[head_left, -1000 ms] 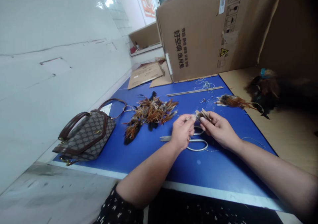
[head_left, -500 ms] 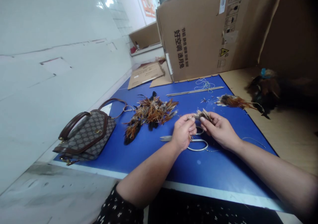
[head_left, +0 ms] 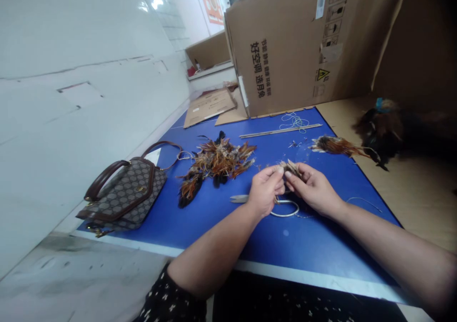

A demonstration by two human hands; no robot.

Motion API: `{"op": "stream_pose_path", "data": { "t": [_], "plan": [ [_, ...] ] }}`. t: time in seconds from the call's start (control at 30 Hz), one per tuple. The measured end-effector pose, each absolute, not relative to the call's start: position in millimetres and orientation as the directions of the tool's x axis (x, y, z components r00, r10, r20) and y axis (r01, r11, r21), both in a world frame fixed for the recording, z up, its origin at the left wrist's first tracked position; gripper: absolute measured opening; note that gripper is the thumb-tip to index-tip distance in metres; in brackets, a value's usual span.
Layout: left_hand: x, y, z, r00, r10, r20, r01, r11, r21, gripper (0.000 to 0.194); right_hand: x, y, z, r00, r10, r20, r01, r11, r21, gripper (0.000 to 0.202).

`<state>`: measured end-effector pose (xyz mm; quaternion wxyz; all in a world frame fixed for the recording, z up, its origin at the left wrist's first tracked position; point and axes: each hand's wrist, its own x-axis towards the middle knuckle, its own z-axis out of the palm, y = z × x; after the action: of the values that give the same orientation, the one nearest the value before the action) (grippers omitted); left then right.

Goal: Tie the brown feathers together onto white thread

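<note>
My left hand [head_left: 264,190] and my right hand [head_left: 314,187] meet above the blue table. Between their fingertips is a small bunch of feathers [head_left: 292,167], its pale quill ends pointing up; both hands pinch it. Scissors [head_left: 287,209] with silver loop handles lie beneath the hands, partly hidden, blades pointing left. A large pile of brown, orange and black feathers [head_left: 219,160] rests left of my hands. To the right, a smaller feather bundle [head_left: 333,145] lies at the table's edge.
A patterned handbag [head_left: 132,193] stands at the left. Behind are thin sticks [head_left: 282,131], tangled string [head_left: 294,121] and flat cardboard [head_left: 209,106]. A big cardboard box [head_left: 285,50] borders the back. Dark feathers [head_left: 383,126] sit on the wooden surface [head_left: 410,188] at the right.
My left hand has shifted slightly right and my right hand slightly left, bringing the fingertips closer together. The upper scissor loop is now mostly covered.
</note>
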<state>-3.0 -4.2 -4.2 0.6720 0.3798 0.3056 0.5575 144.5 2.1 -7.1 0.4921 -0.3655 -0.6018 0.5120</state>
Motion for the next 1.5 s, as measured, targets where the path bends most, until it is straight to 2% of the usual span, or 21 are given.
{"op": "stream_pose_path", "data": {
  "t": [0.67,1.1,1.37,1.5],
  "plan": [
    [-0.7,-0.6,-3.6,0.045,0.999,-0.025,-0.507,0.044,0.861,0.038,144.3,-1.8,-4.1,-0.221,0.966,0.134,-0.105,0.113,-0.988,0.043],
    [-1.1,-3.6,-0.8,0.101,0.994,-0.035,-0.495,0.080,0.865,0.043,141.1,1.4,-9.5,-0.201,0.957,0.211,-0.037,0.208,-0.977,0.043],
    [-2.0,-0.8,-2.4,0.060,0.997,-0.057,-0.527,0.080,0.846,0.034,142.8,-0.6,-7.8,-0.217,0.961,0.170,-0.061,0.161,-0.985,0.041],
    [-6.1,3.3,-3.1,0.039,0.998,-0.040,-0.550,0.055,0.833,0.029,146.4,3.0,-10.4,-0.171,0.974,0.147,-0.090,0.133,-0.987,0.040]
  ]
}}
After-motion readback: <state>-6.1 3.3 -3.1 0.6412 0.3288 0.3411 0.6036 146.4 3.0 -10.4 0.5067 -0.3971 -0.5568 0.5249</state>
